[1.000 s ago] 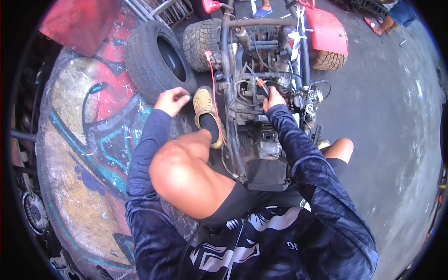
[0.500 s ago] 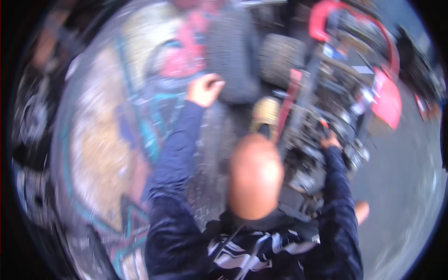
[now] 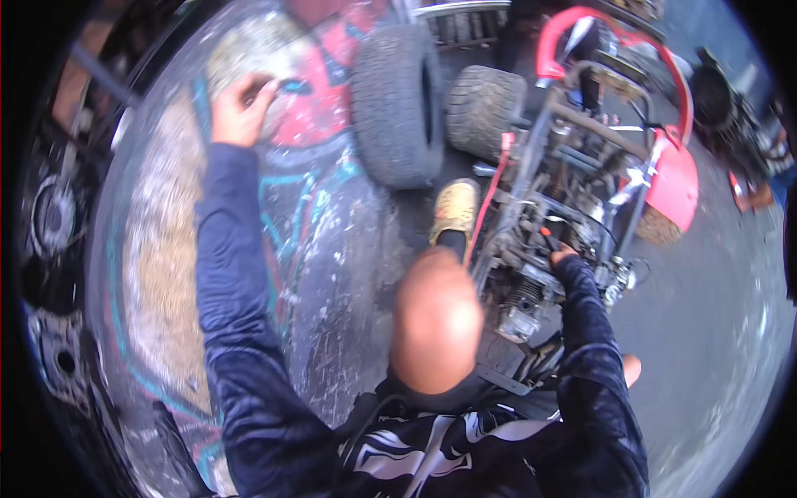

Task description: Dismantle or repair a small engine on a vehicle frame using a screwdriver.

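Note:
My left hand [image 3: 239,109] is raised over the painted surface at the left. Its fingers curl toward the thumb, and whatever they hold, if anything, is too small to make out. On the right, my right hand [image 3: 564,254] grips a black-and-orange tool handle [image 3: 548,237] down among the metal parts of a small vehicle's engine [image 3: 521,311]. The tool's far end is hidden in the machinery. Around it runs the tubular frame [image 3: 531,153], with red body panels [image 3: 677,187].
A large worn tire [image 3: 394,108] stands beside a smaller knobby wheel [image 3: 486,112]. My yellow shoe [image 3: 456,207] is close to a thin red bar [image 3: 488,203]. More machine parts [image 3: 56,212] line the left edge. Another person's hand [image 3: 751,197] shows at far right.
My left hand has moved left and away, from beside the large tire to over the painted surface. My right hand stays at the engine with the tool.

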`<act>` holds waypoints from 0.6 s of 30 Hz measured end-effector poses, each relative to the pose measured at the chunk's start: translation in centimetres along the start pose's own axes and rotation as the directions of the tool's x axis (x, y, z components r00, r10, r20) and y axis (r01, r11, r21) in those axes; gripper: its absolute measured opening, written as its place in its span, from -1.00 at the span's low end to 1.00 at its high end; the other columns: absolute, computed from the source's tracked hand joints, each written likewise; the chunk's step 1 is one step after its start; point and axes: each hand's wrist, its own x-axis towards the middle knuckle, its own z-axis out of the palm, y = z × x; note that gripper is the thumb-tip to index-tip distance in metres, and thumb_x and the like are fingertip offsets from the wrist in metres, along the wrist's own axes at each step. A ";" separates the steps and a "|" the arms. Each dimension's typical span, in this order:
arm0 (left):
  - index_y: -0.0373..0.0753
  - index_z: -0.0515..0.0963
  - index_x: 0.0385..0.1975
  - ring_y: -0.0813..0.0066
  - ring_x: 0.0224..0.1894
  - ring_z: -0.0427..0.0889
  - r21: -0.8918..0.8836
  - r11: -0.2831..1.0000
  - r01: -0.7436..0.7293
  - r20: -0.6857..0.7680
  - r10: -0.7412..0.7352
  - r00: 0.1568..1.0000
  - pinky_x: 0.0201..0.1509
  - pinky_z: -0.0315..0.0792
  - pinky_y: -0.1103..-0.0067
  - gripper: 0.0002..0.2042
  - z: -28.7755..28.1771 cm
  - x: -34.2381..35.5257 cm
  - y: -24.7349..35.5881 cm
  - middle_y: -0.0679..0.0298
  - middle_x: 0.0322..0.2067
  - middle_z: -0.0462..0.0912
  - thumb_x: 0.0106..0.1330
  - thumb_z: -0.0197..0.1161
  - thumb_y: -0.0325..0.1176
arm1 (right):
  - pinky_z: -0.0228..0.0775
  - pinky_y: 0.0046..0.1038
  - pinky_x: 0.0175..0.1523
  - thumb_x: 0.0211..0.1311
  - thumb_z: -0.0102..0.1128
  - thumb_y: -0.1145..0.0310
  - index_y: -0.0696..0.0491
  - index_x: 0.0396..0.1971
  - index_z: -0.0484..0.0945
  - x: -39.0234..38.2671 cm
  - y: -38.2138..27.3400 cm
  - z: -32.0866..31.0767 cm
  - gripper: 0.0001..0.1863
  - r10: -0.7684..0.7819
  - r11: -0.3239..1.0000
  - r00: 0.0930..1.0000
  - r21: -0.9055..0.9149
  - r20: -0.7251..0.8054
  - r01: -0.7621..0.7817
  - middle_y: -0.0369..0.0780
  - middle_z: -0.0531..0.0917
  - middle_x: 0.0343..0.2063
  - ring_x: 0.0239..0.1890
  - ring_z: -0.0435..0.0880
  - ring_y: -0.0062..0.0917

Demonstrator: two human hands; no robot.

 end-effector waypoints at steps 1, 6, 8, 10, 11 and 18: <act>-0.34 0.56 -0.32 0.62 -0.32 0.55 0.012 1.000 0.008 0.067 -0.009 0.998 -0.15 0.41 0.65 -0.84 -0.5 0.5 -1.1 0.31 -0.41 0.61 0.23 0.18 -0.38 | 0.17 -0.35 0.24 -0.04 -0.01 0.16 0.03 0.01 0.46 -2.2 -3.3 -0.6 -0.46 0.039 0.996 0.999 -0.085 -0.003 -0.039 0.03 0.46 0.02 0.14 0.39 -0.17; -0.37 0.55 -0.32 0.60 -0.37 0.57 -0.235 0.966 0.110 0.121 -0.084 0.989 -0.23 0.42 0.66 -0.83 6.3 3.3 0.9 0.29 -0.45 0.62 0.20 0.21 -0.39 | 0.28 -0.29 0.15 -0.05 -0.03 0.22 0.00 -0.05 0.48 -3.7 -2.6 -1.5 -0.52 0.004 0.998 0.999 -0.059 -0.047 -0.007 0.02 0.52 -0.06 0.04 0.47 -0.14; -0.38 0.55 -0.33 0.60 -0.37 0.56 -0.203 0.976 0.074 0.186 -0.036 0.982 -0.24 0.42 0.65 -0.83 9.8 1.8 1.2 0.29 -0.46 0.62 0.20 0.20 -0.38 | 0.31 -0.28 0.11 -0.06 0.00 0.22 0.03 -0.06 0.48 -4.3 -3.0 -1.4 -0.52 0.030 0.998 0.993 -0.043 -0.117 -0.036 0.04 0.54 -0.10 0.00 0.50 -0.14; -0.38 0.54 -0.36 0.62 -0.38 0.55 -0.143 0.990 0.020 0.233 0.014 0.972 -0.26 0.41 0.66 -0.82 13.1 0.5 1.0 0.31 -0.48 0.61 0.21 0.20 -0.37 | 0.34 -0.27 0.09 -0.08 0.04 0.20 0.06 -0.08 0.48 -4.1 -2.5 -1.4 -0.51 0.031 0.999 0.987 -0.037 -0.159 -0.038 0.05 0.55 -0.14 -0.02 0.52 -0.14; -0.38 0.54 -0.36 0.62 -0.38 0.55 -0.188 0.982 0.017 0.254 0.032 0.967 -0.26 0.41 0.66 -0.82 14.4 0.1 1.1 0.31 -0.48 0.61 0.21 0.20 -0.37 | 0.35 -0.26 0.07 -0.08 0.06 0.19 0.07 -0.08 0.47 -3.4 -1.1 -1.3 -0.51 0.014 0.999 0.982 -0.033 -0.188 -0.020 0.06 0.56 -0.15 -0.03 0.53 -0.13; -0.34 0.54 -0.27 0.64 -0.33 0.52 -0.166 0.978 0.130 0.403 -0.053 0.914 -0.27 0.39 0.67 -0.79 13.0 -1.3 -6.6 0.36 -0.40 0.57 0.25 0.18 -0.31 | 0.42 -0.14 -0.10 -0.09 0.15 0.23 0.02 -0.18 0.32 -6.7 -4.2 0.9 -0.58 0.072 0.997 0.838 0.066 -0.540 -0.043 -0.01 0.58 -0.30 -0.23 0.60 -0.09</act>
